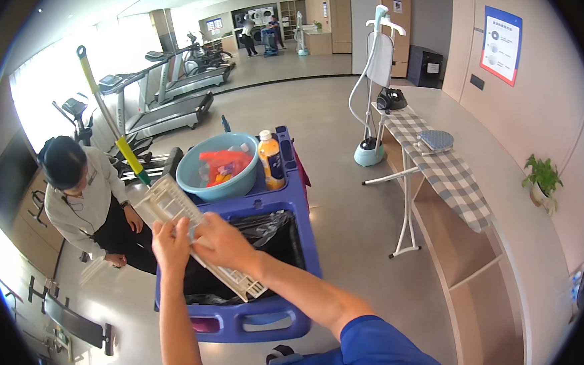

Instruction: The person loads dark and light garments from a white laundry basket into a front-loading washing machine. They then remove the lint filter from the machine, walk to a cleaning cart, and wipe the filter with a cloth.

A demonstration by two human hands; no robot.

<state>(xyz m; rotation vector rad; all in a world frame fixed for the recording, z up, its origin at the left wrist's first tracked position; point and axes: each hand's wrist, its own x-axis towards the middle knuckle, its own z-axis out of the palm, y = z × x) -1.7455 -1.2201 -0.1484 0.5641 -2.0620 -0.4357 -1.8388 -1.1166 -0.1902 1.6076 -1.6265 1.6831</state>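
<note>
A long beige plastic frame (pixel 233 282) with slotted ends, which looks like a lint filter, lies slantwise above the cart's bin. My left hand (pixel 171 248) grips its near-left edge with bent fingers. Over the middle of the frame, my right hand (pixel 225 246) grips it from the other side, hiding part of its surface. Beneath, a black bin liner (pixel 274 231) lines the opening of the blue-purple cleaning cart (pixel 306 238).
On the cart stand a light-blue basin (pixel 211 192) holding a red bag and a bottle of orange liquid (pixel 271 161). A yellow-green-ended pole (pixel 108 113) rises beyond. At left is another person (pixel 93 200). An ironing board (pixel 438 166) and garment steamer (pixel 370 149) stand right.
</note>
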